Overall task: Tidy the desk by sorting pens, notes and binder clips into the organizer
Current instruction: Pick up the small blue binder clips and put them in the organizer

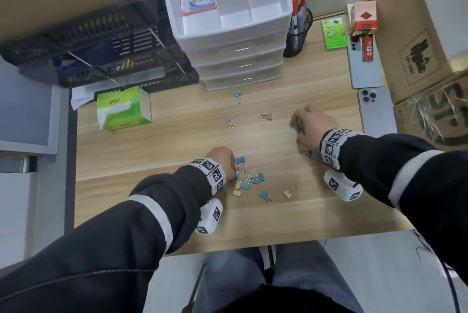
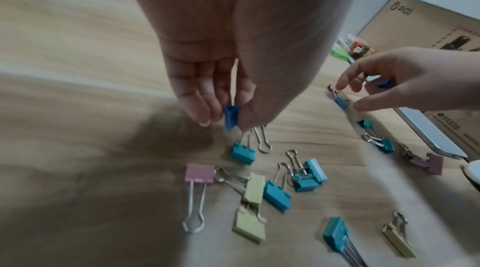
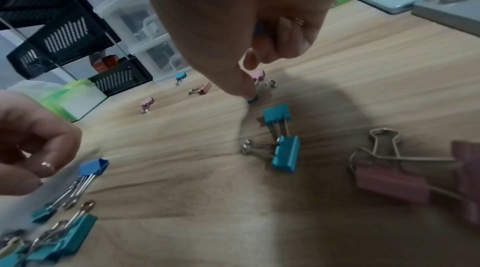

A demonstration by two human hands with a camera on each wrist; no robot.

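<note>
Pinching blue clip (image 2: 232,117), left hand (image 1: 222,159), mid-desk (image 1: 177,135)

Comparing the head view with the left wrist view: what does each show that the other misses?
Only the head view shows the white drawer organizer, with teal and blue binder clips and notes in its top tray, the mesh pen cup and the green tissue box.

Only the left wrist view shows the left hand's grip closely: fingertips pinching a dark blue binder clip.

Both show the left hand, the right hand and loose clips on the wooden desk.
</note>
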